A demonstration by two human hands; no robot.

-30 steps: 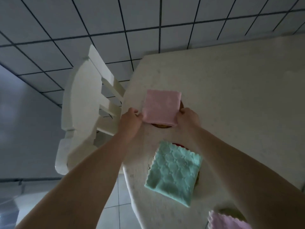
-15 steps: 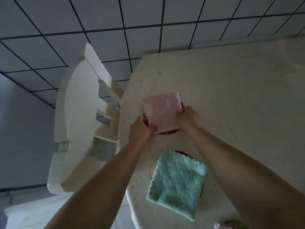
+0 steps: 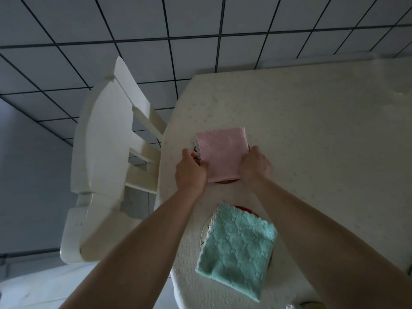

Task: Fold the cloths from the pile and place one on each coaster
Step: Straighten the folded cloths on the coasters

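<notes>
Pink cloth (image 3: 221,153) flat, slightly askew, between hands.

Fluffy pink cloth (image 3: 221,153); glossy white chair (image 3: 104,152).

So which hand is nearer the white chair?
Left. The left hand grips the pink cloth's chair-side edge; the right hand holds the opposite edge, farther from the white chair.

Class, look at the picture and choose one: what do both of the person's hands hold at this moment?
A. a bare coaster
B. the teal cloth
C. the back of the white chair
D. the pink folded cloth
D: the left hand and right hand grip opposite edges of the pink folded cloth, while the teal cloth lies untouched nearer the person.
</notes>
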